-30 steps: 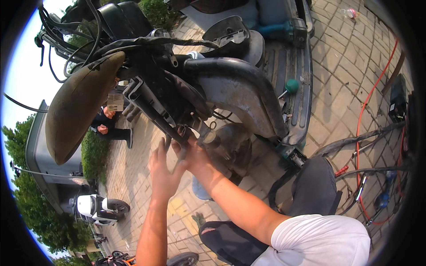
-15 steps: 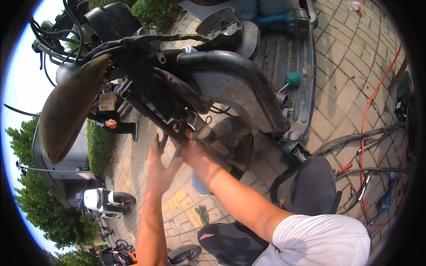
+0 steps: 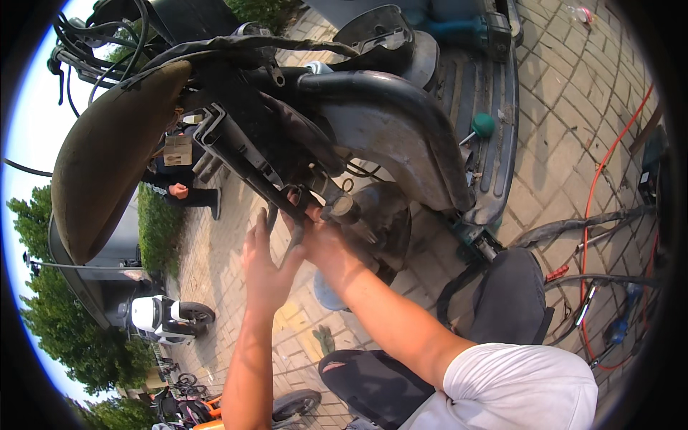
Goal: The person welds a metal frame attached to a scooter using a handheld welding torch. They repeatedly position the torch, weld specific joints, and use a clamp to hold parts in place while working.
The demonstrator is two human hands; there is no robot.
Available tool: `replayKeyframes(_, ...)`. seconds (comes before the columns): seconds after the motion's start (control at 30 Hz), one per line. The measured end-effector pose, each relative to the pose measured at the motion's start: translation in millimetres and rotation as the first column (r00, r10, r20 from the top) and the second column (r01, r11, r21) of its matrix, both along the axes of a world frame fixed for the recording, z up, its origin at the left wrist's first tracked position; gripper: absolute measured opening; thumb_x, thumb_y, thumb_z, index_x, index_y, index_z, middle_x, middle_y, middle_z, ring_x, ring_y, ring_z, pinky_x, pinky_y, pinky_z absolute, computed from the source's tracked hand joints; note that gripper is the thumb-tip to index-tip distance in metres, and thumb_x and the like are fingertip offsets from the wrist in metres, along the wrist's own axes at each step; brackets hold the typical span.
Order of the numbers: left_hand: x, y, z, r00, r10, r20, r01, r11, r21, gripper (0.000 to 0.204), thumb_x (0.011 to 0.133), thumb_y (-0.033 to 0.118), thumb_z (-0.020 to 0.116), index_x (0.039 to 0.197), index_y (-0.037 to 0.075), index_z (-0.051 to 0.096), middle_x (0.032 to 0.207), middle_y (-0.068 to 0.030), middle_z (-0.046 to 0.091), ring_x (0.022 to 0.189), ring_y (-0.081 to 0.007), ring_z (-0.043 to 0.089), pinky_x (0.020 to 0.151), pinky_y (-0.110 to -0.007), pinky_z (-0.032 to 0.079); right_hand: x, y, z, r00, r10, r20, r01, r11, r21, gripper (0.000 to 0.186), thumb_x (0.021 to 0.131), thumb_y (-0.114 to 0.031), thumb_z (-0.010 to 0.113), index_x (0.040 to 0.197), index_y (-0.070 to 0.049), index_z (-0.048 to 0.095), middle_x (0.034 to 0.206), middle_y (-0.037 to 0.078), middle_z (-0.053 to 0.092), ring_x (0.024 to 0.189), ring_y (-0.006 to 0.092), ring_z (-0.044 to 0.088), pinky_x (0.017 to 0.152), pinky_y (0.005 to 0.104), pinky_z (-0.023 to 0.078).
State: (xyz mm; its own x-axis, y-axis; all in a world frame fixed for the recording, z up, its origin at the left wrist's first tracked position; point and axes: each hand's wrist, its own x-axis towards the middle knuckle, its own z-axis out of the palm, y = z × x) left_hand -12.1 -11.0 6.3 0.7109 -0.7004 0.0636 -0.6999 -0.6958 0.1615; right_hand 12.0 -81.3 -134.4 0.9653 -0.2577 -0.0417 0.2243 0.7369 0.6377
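Observation:
A partly stripped scooter with a dark frame leans across the upper middle. Its brown seat-shaped panel is at the left, and a dusty dark mudguard curves to the right. My left hand is just under the lower end of the frame, thumb and fingers apart, fingertips darkened. Right beside it, my right hand reaches up to a metal bracket with curled fingers. What they pinch is hidden behind the hand and frame parts.
A footboard carries a green-handled screwdriver and a teal power tool. An orange hose, black cables and a blue tool lie at right. A glove is on the paving. Another person stands beyond.
The view has shifted slightly, so the scooter sits a little differently in the picture. My left hand has shifted slightly right, closer to my right hand, which stays at the bracket.

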Motion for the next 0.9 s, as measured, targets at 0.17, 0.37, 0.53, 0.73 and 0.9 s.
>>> replayKeyframes(0.17, -1, 4, -2, 1.0, 0.001, 0.029, 0.001, 0.998, -0.057, 0.089, 0.082, 0.042, 0.076, 0.149, -0.003, 0.039, 0.136, -0.0252, 0.052, 0.123, -0.0397, 0.049, 0.106, -0.046, 0.036, -25, -5, 2, 0.992, -0.037, 0.119, 0.041, 0.999, -0.031, 0.036, 0.094, -0.003, 0.06, 0.129, 0.002, 0.056, 0.131, 0.014, 0.063, 0.123, 0.0246, 0.058, 0.11, 0.0424, 0.048)
replayKeyframes(0.37, -3, -2, 2, 0.999, -0.003, 0.035, 0.005, 0.998, -0.062, 0.088, 0.084, 0.042, 0.074, 0.15, -0.002, 0.038, 0.137, -0.0274, 0.052, 0.126, -0.043, 0.049, 0.106, -0.047, 0.038, -65, -15, 1, 0.992, 0.115, 0.057, -0.101, 0.973, -0.207, 0.027, 0.1, -0.008, 0.053, 0.125, 0.001, 0.056, 0.126, 0.015, 0.063, 0.118, 0.0274, 0.06, 0.106, 0.0465, 0.049)
replayKeyframes(0.53, 1, 12, -3, 0.998, 0.009, 0.07, 0.001, 0.99, -0.142, 0.087, 0.08, 0.047, 0.076, 0.147, 0.001, 0.045, 0.131, -0.0251, 0.055, 0.118, -0.0412, 0.05, 0.101, -0.048, 0.036, -163, -56, 48, 0.936, -0.084, -0.342, -0.312, 0.255, -0.915, 0.023, 0.099, -0.015, 0.062, 0.116, 0.001, 0.063, 0.101, 0.01, 0.069, 0.085, 0.0143, 0.066, 0.079, 0.028, 0.054)
replayKeyframes(0.73, -3, 10, -2, 0.994, 0.067, 0.083, -0.059, 0.994, -0.094, 0.088, 0.08, 0.054, 0.073, 0.149, 0.008, 0.043, 0.131, -0.0241, 0.054, 0.119, -0.0391, 0.049, 0.099, -0.048, 0.034, -129, -125, 73, 0.638, -0.52, 0.568, -0.332, -0.851, -0.406, 0.035, 0.078, -0.002, 0.073, 0.111, 0.001, 0.064, 0.105, 0.012, 0.069, 0.098, 0.0292, 0.062, 0.087, 0.0371, 0.05)
replayKeyframes(0.9, -9, 9, -7, 0.987, 0.093, 0.132, -0.074, 0.987, -0.142, 0.088, 0.08, 0.055, 0.073, 0.149, 0.009, 0.045, 0.129, -0.0249, 0.055, 0.12, -0.0382, 0.049, 0.099, -0.049, 0.033, -111, -114, 78, 0.703, -0.496, 0.509, -0.394, -0.868, -0.301, 0.056, 0.075, -0.004, 0.076, 0.126, -0.003, 0.054, 0.113, 0.008, 0.07, 0.109, 0.0296, 0.057, 0.1, 0.0449, 0.04)
